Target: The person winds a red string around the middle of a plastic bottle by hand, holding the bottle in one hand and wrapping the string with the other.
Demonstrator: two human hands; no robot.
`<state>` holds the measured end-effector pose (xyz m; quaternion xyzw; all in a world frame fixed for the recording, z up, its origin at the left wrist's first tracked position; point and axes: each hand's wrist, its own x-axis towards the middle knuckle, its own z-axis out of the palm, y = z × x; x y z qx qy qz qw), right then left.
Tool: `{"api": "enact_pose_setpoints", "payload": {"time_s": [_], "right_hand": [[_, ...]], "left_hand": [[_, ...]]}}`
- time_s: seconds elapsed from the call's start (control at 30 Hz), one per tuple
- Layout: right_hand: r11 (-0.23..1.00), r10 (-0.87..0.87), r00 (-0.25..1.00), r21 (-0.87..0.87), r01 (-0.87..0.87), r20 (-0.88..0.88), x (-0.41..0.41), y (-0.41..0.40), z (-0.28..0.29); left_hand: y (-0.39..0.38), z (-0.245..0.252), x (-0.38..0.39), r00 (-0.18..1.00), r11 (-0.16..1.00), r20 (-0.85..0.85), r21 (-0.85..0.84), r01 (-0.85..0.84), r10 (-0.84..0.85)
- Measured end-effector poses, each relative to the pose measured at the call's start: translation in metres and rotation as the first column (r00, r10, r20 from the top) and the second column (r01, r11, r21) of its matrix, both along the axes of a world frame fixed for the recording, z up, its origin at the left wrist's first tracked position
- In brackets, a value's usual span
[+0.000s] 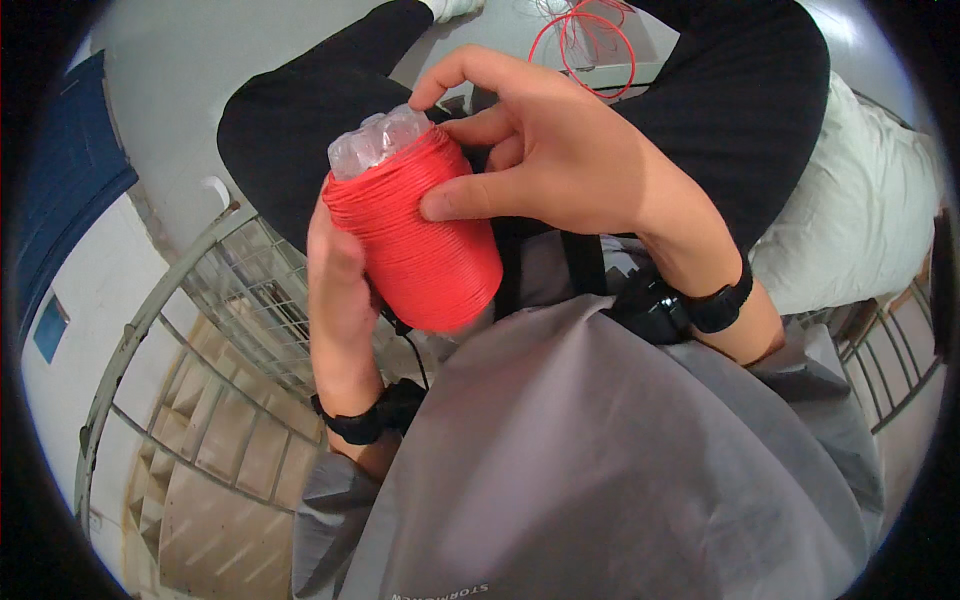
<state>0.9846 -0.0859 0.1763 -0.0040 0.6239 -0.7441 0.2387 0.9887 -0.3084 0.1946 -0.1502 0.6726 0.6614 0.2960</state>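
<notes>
A clear plastic bottle (379,142) is tilted in front of my chest, its lobed base bare at the far end. Red cord (427,247) wraps its side in close, tight turns. Slightly blurred, my left hand (337,266) grips the wrapped bottle from the left; its fingers are mostly hidden behind it. On the other side, my right hand (555,157) has its thumb pressed on the windings and fingers at the upper edge of the wrap. Its index finger bends over near the bare base. The bottle's near end is mostly concealed.
Loose loops of red cord (585,45) lie beyond my crossed legs (292,135). A metal bed rail (142,315) curves along the left, with a wire mesh basket (259,277) by it. A pale pillow (847,210) lies at the right, near another railing (892,360).
</notes>
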Motion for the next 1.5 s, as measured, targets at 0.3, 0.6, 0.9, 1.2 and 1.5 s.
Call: {"api": "enact_pose_setpoints", "payload": {"time_s": [0.3, 0.6, 0.9, 1.2, 1.5], "right_hand": [[0.989, 0.044, 0.995, 0.148, -0.029, -0.095, -0.012, 0.007, 0.011], [0.992, 0.109, 0.987, 0.069, -0.101, -0.117, -0.009, -0.001, -0.001], [0.955, 0.058, 0.956, 0.295, 0.03, -0.286, -0.004, -0.011, 0.009], [0.954, 0.223, 0.914, 0.269, -0.133, -0.339, -0.017, 0.014, 0.003], [0.993, 0.097, 0.83, 0.114, -0.04, -0.549, -0.016, 0.007, -0.012]], "left_hand": [[0.002, 0.001, 0.012, 0.996, 0.99, 0.077, 0.136, -0.049, 0.039], [-0.029, -0.012, 0.016, 0.995, 0.987, 0.062, 0.133, -0.086, 0.078], [0.0, 0.006, 0.004, 1.0, 0.998, 0.015, 0.069, 0.007, -0.008], [-0.023, -0.009, 0.017, 0.974, 0.949, 0.182, 0.256, -0.181, 0.137], [-0.01, -0.013, 0.02, 0.979, 0.961, 0.071, 0.189, -0.202, 0.192]]}}
